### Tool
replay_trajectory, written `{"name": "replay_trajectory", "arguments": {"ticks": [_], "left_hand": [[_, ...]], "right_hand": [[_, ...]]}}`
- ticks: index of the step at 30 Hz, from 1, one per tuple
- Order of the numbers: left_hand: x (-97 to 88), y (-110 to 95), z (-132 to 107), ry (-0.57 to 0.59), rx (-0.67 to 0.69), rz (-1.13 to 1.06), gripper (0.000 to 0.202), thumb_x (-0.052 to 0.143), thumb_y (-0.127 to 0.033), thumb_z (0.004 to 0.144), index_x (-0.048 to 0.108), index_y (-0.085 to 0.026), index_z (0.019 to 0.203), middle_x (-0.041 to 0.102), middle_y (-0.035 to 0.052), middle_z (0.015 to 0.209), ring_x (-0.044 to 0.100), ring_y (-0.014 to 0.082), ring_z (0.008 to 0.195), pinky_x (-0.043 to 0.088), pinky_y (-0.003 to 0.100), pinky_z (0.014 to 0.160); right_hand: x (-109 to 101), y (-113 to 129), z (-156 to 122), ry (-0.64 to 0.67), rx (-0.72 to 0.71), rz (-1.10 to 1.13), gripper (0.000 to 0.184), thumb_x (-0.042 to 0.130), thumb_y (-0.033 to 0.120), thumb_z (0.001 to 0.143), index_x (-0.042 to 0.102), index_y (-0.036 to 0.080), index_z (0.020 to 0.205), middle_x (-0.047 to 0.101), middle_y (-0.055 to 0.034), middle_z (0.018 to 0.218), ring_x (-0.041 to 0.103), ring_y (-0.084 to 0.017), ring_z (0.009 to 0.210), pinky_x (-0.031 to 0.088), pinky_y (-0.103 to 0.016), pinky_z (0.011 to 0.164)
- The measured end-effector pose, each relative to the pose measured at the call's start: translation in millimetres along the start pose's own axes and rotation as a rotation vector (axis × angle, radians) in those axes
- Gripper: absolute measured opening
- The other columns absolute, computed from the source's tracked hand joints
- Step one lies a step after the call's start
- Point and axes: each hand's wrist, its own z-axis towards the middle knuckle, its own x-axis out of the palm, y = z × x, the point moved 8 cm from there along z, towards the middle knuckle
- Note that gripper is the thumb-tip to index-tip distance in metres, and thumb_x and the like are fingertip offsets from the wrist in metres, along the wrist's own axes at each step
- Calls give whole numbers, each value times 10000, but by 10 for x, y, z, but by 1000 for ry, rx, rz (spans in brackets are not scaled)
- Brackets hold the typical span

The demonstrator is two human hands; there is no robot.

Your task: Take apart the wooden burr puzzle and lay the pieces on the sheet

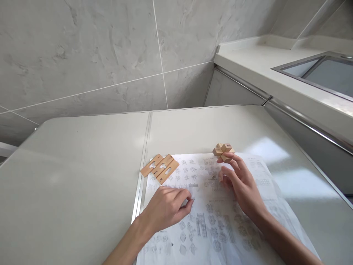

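Burr puzzle [223, 150] of pale interlocking wood sits right of centre in the frame, at the upper edge of a printed diagram sheet [202, 197], and I have the right hand [244, 182] at its near side, fingers loosely spread, fingertips seemingly against it. At lower centre I see the left hand [171, 204] curled narrow, its contents hidden from me, just below three numbered, slotted wooden plates [158, 169] overlapping the sheet's upper-left corner.

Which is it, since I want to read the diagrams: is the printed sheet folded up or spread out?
Spread out: the printed sheet lies open on the table, rows of diagrams showing across it.
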Motion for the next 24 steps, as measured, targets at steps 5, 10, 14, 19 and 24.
{"name": "replay_trajectory", "arguments": {"ticks": [5, 10, 14, 19, 24], "left_hand": [[-17, 153, -20, 15, -229, -271, 78, 638, -296, 1072, 586, -237, 1065, 521, -93, 668, 482, 98, 516, 389, 238, 527], [40, 349, -139, -18, -560, -710, 650, 810, -549, 945, 464, -332, 1450, 715, 21, 1108, 595, 112, 643, 510, 239, 577], [88, 286, -103, 31, -544, -853, 960, 927, -633, 774, 449, -412, 1577, 621, 113, 1491, 696, 185, 833, 581, 313, 682], [56, 180, 7, 25, -433, -921, 787, 966, -612, 726, 675, -333, 1402, 723, 114, 1295, 723, 336, 1106, 606, 438, 905], [-64, 151, 42, -84, -320, -892, 818, 1042, -547, 621, 706, -331, 1336, 679, 118, 1370, 655, 358, 1282, 562, 445, 1025]], "right_hand": [[244, 30, -101, 279, -30, 121, 191, 577, 452, 1111, 618, 270, 1153, 648, -26, 1015, 522, -112, 606, 425, -271, 555], [476, 75, -291, 604, 17, 252, 239, 553, 461, 1142, 618, 245, 1063, 632, 0, 874, 555, -115, 627, 454, -275, 611], [634, 106, -479, 834, 86, 323, 235, 552, 453, 1151, 597, 240, 1065, 622, 28, 811, 598, -96, 605, 452, -257, 620], [731, 80, -584, 936, 145, 352, 198, 560, 450, 1149, 504, 262, 1173, 671, 14, 926, 661, -91, 605, 444, -230, 572], [753, 65, -575, 985, 157, 250, 298, 615, 503, 1111, 532, 234, 1206, 701, 1, 861, 684, -121, 629, 438, -219, 554]]}}
